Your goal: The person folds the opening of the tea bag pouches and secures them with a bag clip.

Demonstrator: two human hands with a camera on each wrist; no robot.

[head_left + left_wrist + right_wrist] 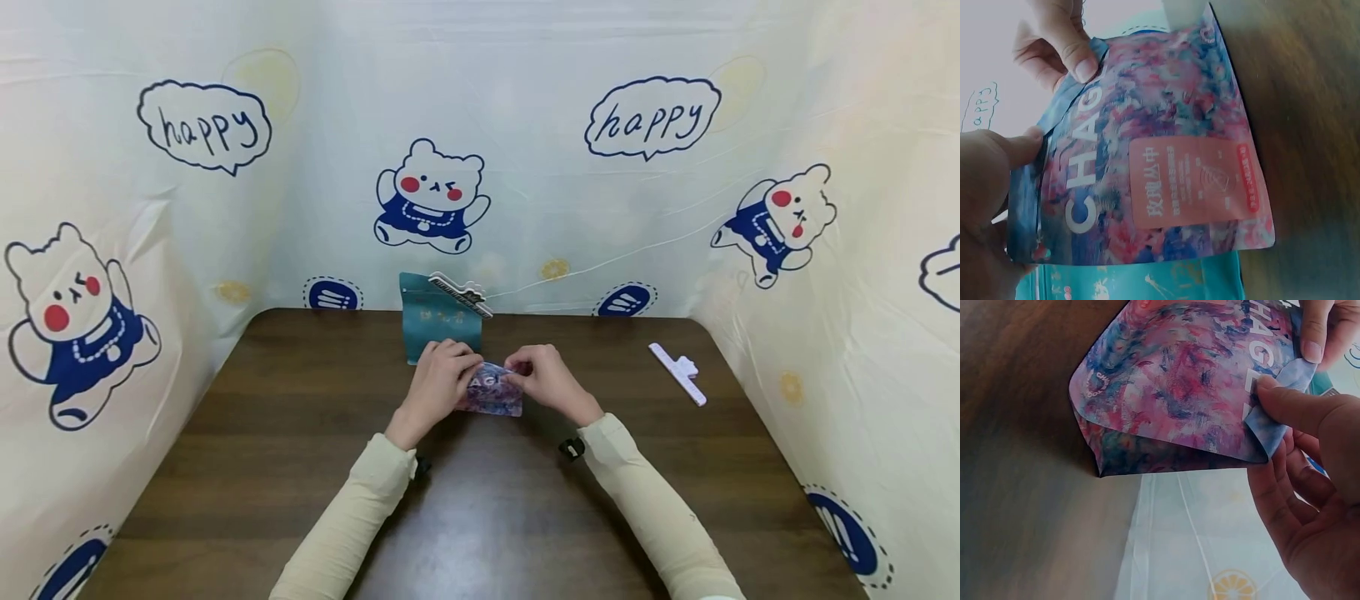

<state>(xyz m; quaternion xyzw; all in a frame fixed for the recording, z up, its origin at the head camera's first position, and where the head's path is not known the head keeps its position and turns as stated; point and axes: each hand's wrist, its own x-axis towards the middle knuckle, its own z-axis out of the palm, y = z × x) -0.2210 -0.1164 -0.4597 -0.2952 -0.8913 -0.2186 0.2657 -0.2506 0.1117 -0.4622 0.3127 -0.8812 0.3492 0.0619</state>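
A pink and blue floral pouch (pixel 495 393) with white lettering and a salmon label (pixel 1194 181) stands on the brown table between both hands. Its top edge (pixel 1272 422) is folded over toward the front at the right hand's end. My left hand (pixel 441 375) pinches the top edge at its left end, thumb on the front face. With thumb in front and fingers behind, my right hand (pixel 551 379) pinches the folded flap at the other end. Behind the pouch stands a teal pouch (pixel 431 321), a black-and-white clip (pixel 461 294) across its top corner.
A white clip (pixel 677 373) lies on the table (pixel 480 517) at the right. Behind the far table edge hangs a pale curtain (pixel 525 208) printed with bears, and it also runs along both sides.
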